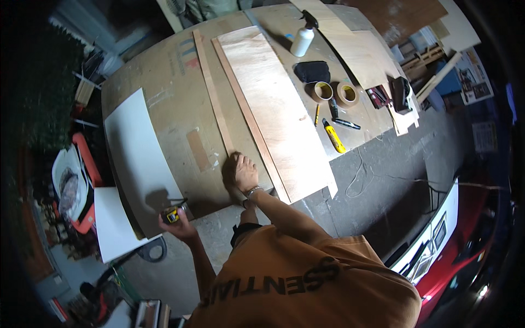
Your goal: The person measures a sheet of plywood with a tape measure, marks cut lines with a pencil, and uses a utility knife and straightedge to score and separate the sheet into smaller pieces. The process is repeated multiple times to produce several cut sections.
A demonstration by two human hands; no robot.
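Note:
A yellow and black tape measure (171,215) is in my left hand (180,225), whose fingers are wrapped round it. It hovers by the near edge of the white panel (134,136) on the table's left side. My right hand (245,173), a band at its wrist, lies over the near end of a narrow wooden strip (212,98), fingers laid down on it. Just right of this hand is a long pale wooden board (279,104), with a second strip (246,112) along its left edge. The board's near end juts past the table edge.
On the cardboard-covered table (164,71) are a white spray bottle (303,41), a black pouch (312,71), tape rolls (346,94), a yellow utility knife (333,136), markers (346,124) and a pencil (317,115). Thin wooden sheets (361,52) lie at the far right. A cable (358,169) crosses the floor.

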